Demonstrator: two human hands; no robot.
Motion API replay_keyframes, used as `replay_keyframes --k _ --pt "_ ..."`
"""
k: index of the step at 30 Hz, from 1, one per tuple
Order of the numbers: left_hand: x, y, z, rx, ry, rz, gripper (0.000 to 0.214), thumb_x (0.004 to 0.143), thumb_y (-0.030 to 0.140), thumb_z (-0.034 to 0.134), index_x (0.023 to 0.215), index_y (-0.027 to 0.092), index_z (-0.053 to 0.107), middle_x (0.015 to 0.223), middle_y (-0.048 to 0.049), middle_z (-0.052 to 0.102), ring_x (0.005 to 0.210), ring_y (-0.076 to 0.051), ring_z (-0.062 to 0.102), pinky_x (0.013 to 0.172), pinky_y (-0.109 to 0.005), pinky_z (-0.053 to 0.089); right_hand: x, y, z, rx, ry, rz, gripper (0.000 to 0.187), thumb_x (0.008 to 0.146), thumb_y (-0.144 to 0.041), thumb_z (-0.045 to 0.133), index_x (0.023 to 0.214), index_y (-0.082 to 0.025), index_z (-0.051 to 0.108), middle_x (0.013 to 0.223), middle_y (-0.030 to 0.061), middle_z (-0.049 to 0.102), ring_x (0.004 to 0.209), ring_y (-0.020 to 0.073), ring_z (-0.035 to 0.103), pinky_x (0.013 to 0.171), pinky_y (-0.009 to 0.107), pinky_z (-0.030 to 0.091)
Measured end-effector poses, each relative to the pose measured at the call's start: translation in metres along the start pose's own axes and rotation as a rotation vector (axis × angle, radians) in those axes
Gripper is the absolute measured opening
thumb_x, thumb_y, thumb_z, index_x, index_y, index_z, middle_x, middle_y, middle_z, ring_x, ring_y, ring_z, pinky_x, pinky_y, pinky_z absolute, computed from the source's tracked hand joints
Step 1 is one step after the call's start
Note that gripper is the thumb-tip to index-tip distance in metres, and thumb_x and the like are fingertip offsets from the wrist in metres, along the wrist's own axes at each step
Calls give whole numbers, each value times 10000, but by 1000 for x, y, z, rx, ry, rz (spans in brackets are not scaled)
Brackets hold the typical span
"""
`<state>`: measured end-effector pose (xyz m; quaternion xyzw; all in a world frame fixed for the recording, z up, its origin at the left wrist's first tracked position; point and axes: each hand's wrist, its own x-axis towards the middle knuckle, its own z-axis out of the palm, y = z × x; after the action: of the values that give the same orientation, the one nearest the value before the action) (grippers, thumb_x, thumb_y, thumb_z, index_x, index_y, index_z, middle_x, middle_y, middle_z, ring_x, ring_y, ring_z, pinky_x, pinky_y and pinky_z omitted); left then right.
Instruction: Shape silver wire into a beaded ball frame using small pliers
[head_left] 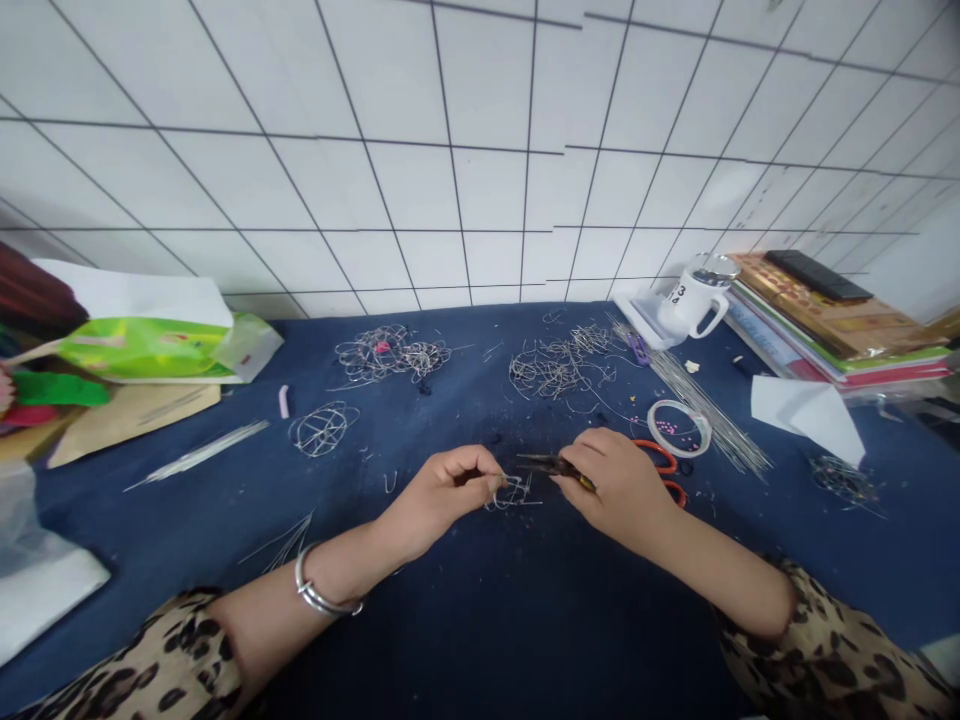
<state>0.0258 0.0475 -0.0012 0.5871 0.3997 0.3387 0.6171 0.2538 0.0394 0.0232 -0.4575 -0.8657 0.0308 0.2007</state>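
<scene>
Between thumb and forefinger, my left hand (442, 497) pinches a small bent wire piece (516, 492) above the blue cloth. My right hand (619, 487) is wrapped round a pair of pliers (551, 464), whose dark narrow jaws point left, just over the wire piece. Whether the jaws touch the wire I cannot tell. Orange-handled scissors (657, 455) lie partly hidden behind my right hand. A U-shaped wire bit (390, 483) rests left of my left hand.
Tangled wire heaps (551, 368) and a round wire frame (324, 428) lie behind my hands. To the right are a tape ring (703, 432), long straight wires (712, 420), a white mug (701, 300) and stacked books (840, 320). A green packet (150, 345) stands left.
</scene>
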Motion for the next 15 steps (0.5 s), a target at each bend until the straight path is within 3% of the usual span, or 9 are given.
replay_keyframes --k 15 --pt "-1 4 2 -19 -30 -25 116 800 196 540 705 133 561 625 23 466 574 -90 379 555 -220 306 -1 -11 -1 -137 -69 -60 146 835 -271 486 833 -169 591 775 51 528 760 176 449 691 316 324"
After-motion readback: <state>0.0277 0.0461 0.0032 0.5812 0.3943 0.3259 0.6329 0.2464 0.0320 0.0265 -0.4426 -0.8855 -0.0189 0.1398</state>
